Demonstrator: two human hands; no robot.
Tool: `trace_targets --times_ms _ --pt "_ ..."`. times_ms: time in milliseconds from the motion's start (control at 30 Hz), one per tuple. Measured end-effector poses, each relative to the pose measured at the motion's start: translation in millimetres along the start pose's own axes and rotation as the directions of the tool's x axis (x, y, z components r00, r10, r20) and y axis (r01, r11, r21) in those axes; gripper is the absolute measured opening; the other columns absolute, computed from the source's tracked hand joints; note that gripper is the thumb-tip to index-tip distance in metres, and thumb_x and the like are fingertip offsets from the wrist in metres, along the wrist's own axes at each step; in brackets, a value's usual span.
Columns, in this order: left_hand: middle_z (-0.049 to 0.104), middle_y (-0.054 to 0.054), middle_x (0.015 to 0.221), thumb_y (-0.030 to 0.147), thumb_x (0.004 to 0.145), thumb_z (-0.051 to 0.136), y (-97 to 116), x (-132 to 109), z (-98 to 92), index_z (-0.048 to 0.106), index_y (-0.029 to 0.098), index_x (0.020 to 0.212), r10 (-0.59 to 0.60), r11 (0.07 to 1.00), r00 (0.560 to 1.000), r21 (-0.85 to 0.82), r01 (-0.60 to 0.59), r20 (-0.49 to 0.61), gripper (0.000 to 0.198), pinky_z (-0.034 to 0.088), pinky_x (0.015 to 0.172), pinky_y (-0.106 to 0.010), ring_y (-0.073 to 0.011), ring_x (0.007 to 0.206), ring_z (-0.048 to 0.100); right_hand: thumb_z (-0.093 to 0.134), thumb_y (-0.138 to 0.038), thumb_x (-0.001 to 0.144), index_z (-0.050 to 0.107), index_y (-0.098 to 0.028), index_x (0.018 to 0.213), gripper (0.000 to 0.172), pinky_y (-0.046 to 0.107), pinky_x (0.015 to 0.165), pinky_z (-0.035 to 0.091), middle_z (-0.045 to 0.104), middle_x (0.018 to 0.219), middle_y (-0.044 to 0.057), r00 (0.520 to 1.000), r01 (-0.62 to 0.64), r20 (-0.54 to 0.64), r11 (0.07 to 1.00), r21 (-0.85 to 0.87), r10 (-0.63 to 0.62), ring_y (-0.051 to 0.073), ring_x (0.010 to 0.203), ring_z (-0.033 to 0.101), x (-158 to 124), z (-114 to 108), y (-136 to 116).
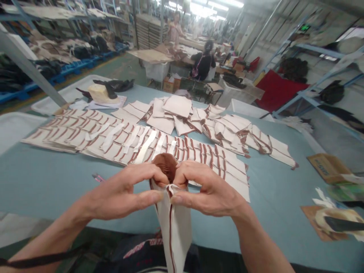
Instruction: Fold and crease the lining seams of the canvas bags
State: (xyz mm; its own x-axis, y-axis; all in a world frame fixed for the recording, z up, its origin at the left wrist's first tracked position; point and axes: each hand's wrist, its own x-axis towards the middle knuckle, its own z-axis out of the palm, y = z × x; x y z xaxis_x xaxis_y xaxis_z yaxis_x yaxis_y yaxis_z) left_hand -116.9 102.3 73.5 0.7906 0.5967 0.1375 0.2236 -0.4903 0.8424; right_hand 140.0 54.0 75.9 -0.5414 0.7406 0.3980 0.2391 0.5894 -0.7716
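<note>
Both hands pinch the upper edge of a cream fabric piece (180,227) with a brown seam down its middle and brown fabric on its inner side. My left hand (125,189) grips it just left of the seam, thumb in front and fingers behind. Right of the seam, my right hand (206,187) holds it the same way, the two thumbs nearly meeting. The piece hangs down over the table's near edge towards my lap. Just beyond the hands lies a long row of overlapping cream pieces (113,142) with brown seams, several white strips across them.
Behind the row is a loose heap of cream pieces (178,106) on the blue table (273,204). Yellowish blocks (101,93) sit back left; a cardboard box (328,168) and a tape roll (338,222) lie right. A person (203,64) sits beyond the table.
</note>
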Motion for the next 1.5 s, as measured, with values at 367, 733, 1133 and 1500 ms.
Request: trace_targets --times_ms 367,733,1133,1500 --pt "0.067 0.004 0.071 0.026 0.091 0.062 10.9 14.3 23.4 0.073 0.018 0.076 -0.111 0.984 0.991 -0.147 0.099 -0.077 0.020 0.047 0.064 -0.020 -0.0115 0.066 0.059 0.064 -0.021 0.100 0.053 -0.023 0.082 0.021 0.032 0.075 0.040 0.060 0.077 -0.003 0.993 -0.100 -0.080 0.972 -0.210 0.085 0.016 0.074 0.055 -10.1 11.6 -1.7" --pt "0.061 0.004 0.063 0.031 0.083 0.064 3.3 7.2 46.3 0.065 0.019 0.068 -0.259 0.895 0.952 -0.412 0.173 -0.162 0.020 0.043 0.055 -0.021 -0.0129 0.059 0.055 0.068 -0.031 0.105 0.060 -0.022 0.083 0.025 0.030 0.073 0.043 0.068 0.079 -0.002 0.989 -0.121 -0.088 0.991 -0.065 0.115 0.015 0.073 0.058 -12.7 18.7 -0.3" --pt "0.053 0.006 0.060 0.021 0.080 0.054 11.4 4.4 34.5 0.060 0.018 0.065 -0.049 0.998 0.979 -0.041 0.042 -0.197 0.017 0.035 0.050 -0.017 -0.0082 0.054 0.047 0.064 -0.023 0.104 0.059 -0.022 0.083 0.021 0.029 0.072 0.041 0.066 0.076 -0.002 0.992 -0.090 -0.104 0.988 -0.122 0.077 0.014 0.071 0.056 -13.6 24.1 -5.4" --pt "0.059 0.006 0.063 0.024 0.093 0.056 18.9 8.7 14.2 0.069 0.017 0.077 -0.071 0.988 0.997 0.135 0.076 -0.041 0.022 0.036 0.052 -0.019 -0.0088 0.055 0.050 0.060 -0.019 0.093 0.055 -0.023 0.077 0.017 0.029 0.065 0.035 0.061 0.070 -0.003 0.995 -0.088 -0.077 0.959 -0.270 0.070 0.014 0.065 0.053 -1.2 18.2 -3.3"
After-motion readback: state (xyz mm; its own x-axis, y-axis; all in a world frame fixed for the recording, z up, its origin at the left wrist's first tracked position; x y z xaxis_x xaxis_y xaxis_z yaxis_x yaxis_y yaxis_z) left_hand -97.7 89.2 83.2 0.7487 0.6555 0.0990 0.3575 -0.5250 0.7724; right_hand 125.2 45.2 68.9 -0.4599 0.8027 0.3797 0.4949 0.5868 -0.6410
